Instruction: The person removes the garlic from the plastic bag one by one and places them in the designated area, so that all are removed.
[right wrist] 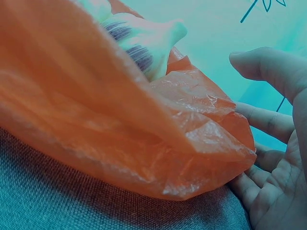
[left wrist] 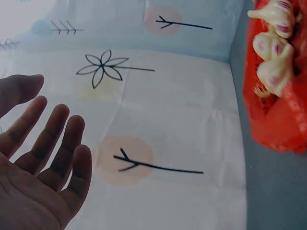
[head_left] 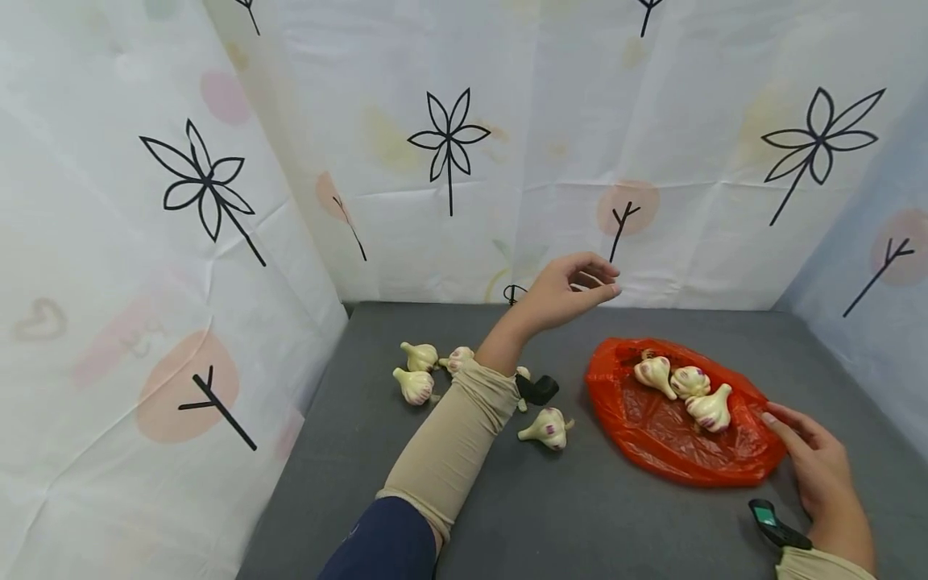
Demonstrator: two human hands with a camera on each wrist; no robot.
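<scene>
My left hand [head_left: 569, 292] is raised in the air beyond the table's middle, fingers loosely bent and holding nothing. In the left wrist view its palm [left wrist: 29, 196] and spread fingers show, apart from the bag. A red plastic bag [head_left: 645, 447] lies with its mouth wide, its rim folded outward, and three garlic bulbs [head_left: 710, 409] sit inside. Beside the bag's right end, my right hand [head_left: 822, 467] touches the rim with its fingers. The right wrist view shows the thumb [right wrist: 259, 64] away from the plastic and the other fingers partly behind the bag's edge.
Left of the bag, a single garlic bulb [head_left: 547, 429] lies on the grey table [head_left: 348, 499]. Several more, including one bulb [head_left: 416, 387], lie further left, partly hidden by my left forearm. Patterned white cloth [head_left: 536, 145] stands behind the table and at both sides.
</scene>
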